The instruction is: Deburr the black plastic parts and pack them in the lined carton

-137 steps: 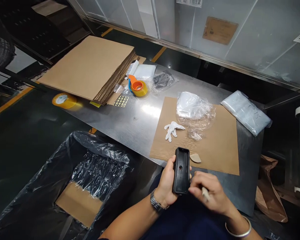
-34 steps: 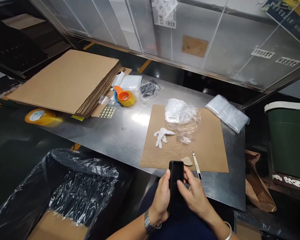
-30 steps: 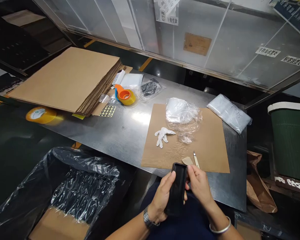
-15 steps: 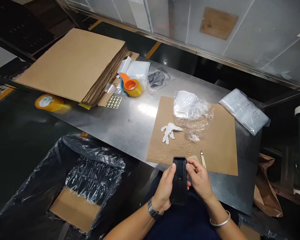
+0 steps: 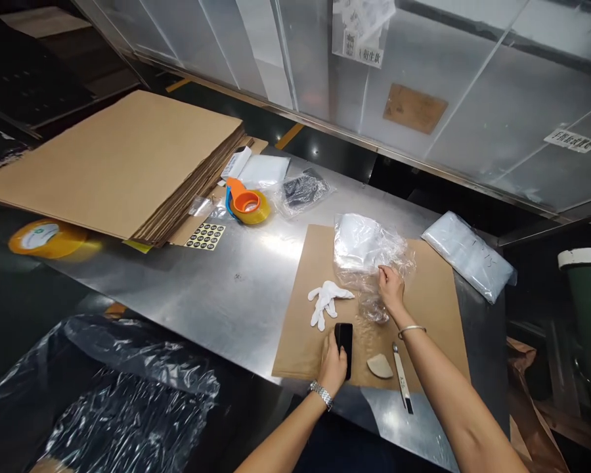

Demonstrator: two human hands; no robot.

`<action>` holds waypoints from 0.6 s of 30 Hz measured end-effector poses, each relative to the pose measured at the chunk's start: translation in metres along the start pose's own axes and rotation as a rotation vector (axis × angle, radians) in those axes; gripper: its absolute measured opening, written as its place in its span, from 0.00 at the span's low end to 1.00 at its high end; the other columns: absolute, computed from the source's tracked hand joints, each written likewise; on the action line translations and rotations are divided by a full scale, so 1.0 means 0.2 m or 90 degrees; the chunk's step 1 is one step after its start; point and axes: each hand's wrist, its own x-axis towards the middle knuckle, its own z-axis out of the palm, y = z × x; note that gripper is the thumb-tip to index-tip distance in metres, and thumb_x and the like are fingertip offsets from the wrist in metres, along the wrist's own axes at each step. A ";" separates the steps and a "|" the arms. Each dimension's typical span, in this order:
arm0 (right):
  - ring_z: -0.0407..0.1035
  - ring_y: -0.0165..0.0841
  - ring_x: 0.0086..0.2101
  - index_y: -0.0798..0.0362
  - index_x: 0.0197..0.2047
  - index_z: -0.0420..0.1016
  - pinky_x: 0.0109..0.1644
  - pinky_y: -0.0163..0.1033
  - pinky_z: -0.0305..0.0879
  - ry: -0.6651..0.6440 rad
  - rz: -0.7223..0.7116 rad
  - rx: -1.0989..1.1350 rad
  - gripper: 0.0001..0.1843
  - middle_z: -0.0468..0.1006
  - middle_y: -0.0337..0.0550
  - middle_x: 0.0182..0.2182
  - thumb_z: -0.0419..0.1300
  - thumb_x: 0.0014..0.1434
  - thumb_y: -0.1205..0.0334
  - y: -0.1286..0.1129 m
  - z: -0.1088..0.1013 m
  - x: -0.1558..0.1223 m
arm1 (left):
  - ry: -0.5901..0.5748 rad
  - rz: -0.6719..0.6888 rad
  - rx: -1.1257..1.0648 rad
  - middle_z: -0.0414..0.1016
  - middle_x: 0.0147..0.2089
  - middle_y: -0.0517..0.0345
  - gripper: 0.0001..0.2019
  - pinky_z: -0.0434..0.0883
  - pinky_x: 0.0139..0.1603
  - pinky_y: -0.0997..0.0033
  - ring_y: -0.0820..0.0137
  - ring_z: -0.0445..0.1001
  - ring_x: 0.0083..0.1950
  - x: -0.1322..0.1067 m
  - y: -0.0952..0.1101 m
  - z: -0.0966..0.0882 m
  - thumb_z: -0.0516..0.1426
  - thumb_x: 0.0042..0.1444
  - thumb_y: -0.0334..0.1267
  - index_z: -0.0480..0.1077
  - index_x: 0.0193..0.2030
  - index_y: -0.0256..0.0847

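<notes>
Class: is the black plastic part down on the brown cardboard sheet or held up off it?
Down on it. The left hand holds the black part against the cardboard sheet, near its front edge.

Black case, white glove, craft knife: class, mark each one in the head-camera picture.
black case (image 5: 345, 336), head view, on its bare upper end.
white glove (image 5: 327, 299), head view, on its palm.
craft knife (image 5: 402, 380), head view, on the middle of its pale handle.

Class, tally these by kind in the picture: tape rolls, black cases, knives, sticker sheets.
Tape rolls: 2
Black case: 1
Knife: 1
Sticker sheet: 1
Total: 5
</notes>
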 end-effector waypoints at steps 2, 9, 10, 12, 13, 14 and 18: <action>0.67 0.34 0.42 0.55 0.46 0.68 0.46 0.47 0.64 -0.007 -0.002 -0.045 0.13 0.70 0.44 0.45 0.53 0.60 0.58 0.03 0.04 0.16 | 0.010 0.026 0.035 0.55 0.60 0.42 0.28 0.50 0.62 0.58 0.57 0.50 0.64 0.02 -0.02 0.05 0.49 0.49 0.29 0.54 0.60 0.35; 0.67 0.34 0.42 0.55 0.48 0.66 0.44 0.45 0.66 0.005 0.032 -0.114 0.14 0.69 0.45 0.46 0.54 0.60 0.58 0.09 0.20 0.37 | 0.113 0.111 0.235 0.57 0.56 0.38 0.27 0.54 0.55 0.49 0.53 0.57 0.56 -0.04 -0.08 0.10 0.46 0.53 0.30 0.53 0.62 0.33; 0.68 0.33 0.41 0.55 0.48 0.66 0.44 0.45 0.66 0.015 0.038 -0.112 0.14 0.69 0.45 0.46 0.54 0.60 0.58 0.10 0.21 0.37 | 0.125 0.119 0.253 0.56 0.57 0.39 0.26 0.55 0.55 0.50 0.53 0.57 0.55 -0.04 -0.09 0.08 0.46 0.53 0.31 0.53 0.61 0.34; 0.68 0.33 0.40 0.55 0.48 0.66 0.43 0.44 0.67 0.037 0.039 -0.101 0.14 0.70 0.45 0.45 0.54 0.60 0.58 0.12 0.22 0.36 | 0.136 0.120 0.234 0.55 0.57 0.41 0.25 0.54 0.56 0.50 0.54 0.56 0.56 -0.03 -0.06 0.04 0.46 0.54 0.33 0.53 0.61 0.37; 0.68 0.33 0.40 0.56 0.48 0.66 0.42 0.44 0.67 0.048 0.030 -0.094 0.14 0.70 0.45 0.44 0.54 0.60 0.58 0.12 0.21 0.35 | 0.140 0.119 0.201 0.55 0.57 0.42 0.24 0.53 0.57 0.50 0.55 0.55 0.58 -0.02 -0.04 0.02 0.46 0.55 0.34 0.54 0.60 0.38; 0.68 0.33 0.40 0.56 0.48 0.66 0.42 0.44 0.67 0.059 0.015 -0.085 0.14 0.70 0.45 0.44 0.54 0.60 0.58 0.13 0.20 0.34 | 0.138 0.117 0.139 0.55 0.57 0.43 0.24 0.51 0.59 0.50 0.55 0.54 0.59 -0.01 -0.01 0.00 0.47 0.55 0.35 0.55 0.59 0.38; 0.68 0.32 0.40 0.56 0.45 0.68 0.43 0.44 0.66 0.100 -0.082 -0.043 0.13 0.71 0.44 0.43 0.53 0.60 0.58 0.10 0.12 0.24 | 0.062 0.081 -0.193 0.59 0.55 0.45 0.20 0.48 0.62 0.55 0.58 0.55 0.60 0.09 0.15 -0.05 0.51 0.53 0.39 0.63 0.52 0.39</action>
